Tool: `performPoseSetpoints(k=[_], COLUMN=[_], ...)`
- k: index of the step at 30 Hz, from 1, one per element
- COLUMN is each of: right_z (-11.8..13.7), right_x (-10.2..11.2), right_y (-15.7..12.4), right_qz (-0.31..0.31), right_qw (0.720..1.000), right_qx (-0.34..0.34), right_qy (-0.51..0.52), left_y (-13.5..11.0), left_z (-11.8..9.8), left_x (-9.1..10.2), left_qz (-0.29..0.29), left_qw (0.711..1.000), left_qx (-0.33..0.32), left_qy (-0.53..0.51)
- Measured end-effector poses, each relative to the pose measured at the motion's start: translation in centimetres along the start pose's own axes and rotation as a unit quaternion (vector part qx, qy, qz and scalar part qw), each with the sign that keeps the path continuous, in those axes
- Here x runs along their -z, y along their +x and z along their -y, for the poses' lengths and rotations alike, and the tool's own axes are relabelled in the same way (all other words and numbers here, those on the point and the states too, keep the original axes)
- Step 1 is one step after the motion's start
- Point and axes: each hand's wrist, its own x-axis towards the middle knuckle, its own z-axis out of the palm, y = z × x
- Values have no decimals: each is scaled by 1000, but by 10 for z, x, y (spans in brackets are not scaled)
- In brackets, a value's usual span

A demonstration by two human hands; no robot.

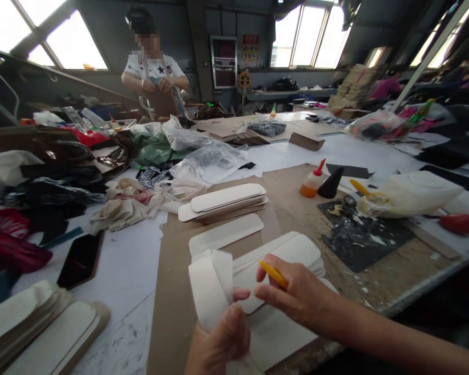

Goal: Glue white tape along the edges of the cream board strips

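My left hand (226, 333) is closed around a few white strips (209, 289) that fan out above the thumb. Close by on the right, my right hand (297, 291) grips a yellow stick-like tool (273, 274); its working end is hidden. Beneath my right hand lies a stack of white round-ended strips (285, 250). A single white strip (226, 234) rests on the brown board (172, 291), with another strip stack (222, 200) behind it.
At right are a glue-smeared black sheet (359, 239), a cut white jug (414, 190), a red-capped bottle (311, 179) and a black cone (331, 183). Left lie a phone (80, 259), more strip stacks (58, 338) and fabric heaps (54, 187). A co-worker (154, 73) stands across.
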Motion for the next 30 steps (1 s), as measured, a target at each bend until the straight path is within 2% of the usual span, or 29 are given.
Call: performPoseSetpoints(k=[2, 5, 11, 13, 14, 18, 20, 21, 22, 23, 24, 25, 27, 28, 29, 30], right_z=[8, 8, 11, 9, 6, -19, -28, -31, -32, -33, -32, -31, -30, -30, -30, -30], right_x=[-19, -33, -32, -28, -25, -6, 6, 12, 18, 22, 25, 26, 26, 25, 23, 20], right_y=[-6, -11, -20, -23, -25, -30, -33, -34, -34, -35, -34, -33, -30, -27, -25, -22], right_qz=[11, 14, 44, 60, 49, -89, -132, -143, -155, -168, -178, -185, -189, -185, -181, -179], right_qw=[1000, 999, 997, 997, 997, 995, 990, 988, 987, 985, 983, 982, 982, 982, 981, 981], right_qx=[2, 34, 48, 51, 48, -6, -37, -44, -43, -37, -27, -18, -19, -23, -24, -24], right_qy=[-9, -18, -31, -27, -25, -38, -35, -30, -27, -27, -26, -21, 9, 33, 57, 77], left_y=[-6, -11, -22, -26, -28, -32, -33, -33, -33, -31, -28, -25, -17, -12, -9, -5], left_z=[7, 16, 25, 26, 26, 16, 10, 8, 7, 7, 9, 11, 17, 20, 22, 24], left_x=[-7, -3, 9, 10, 11, 19, 25, 30, 35, 40, 46, 52, 63, 68, 71, 72], left_qz=[50, 79, 110, 85, 66, -46, -131, -172, -196, -192, -159, -102, 32, 78, 108, 126], left_qw=[998, 994, 991, 994, 996, 997, 983, 966, 943, 915, 877, 824, 664, 583, 518, 471], left_qx=[25, 42, 56, 57, 58, 32, -28, -65, -109, -163, -226, -295, -430, -481, -515, -536], left_qy=[-40, -55, -51, -31, -22, 44, 129, 184, 246, 316, 393, 473, 611, 650, 675, 689])
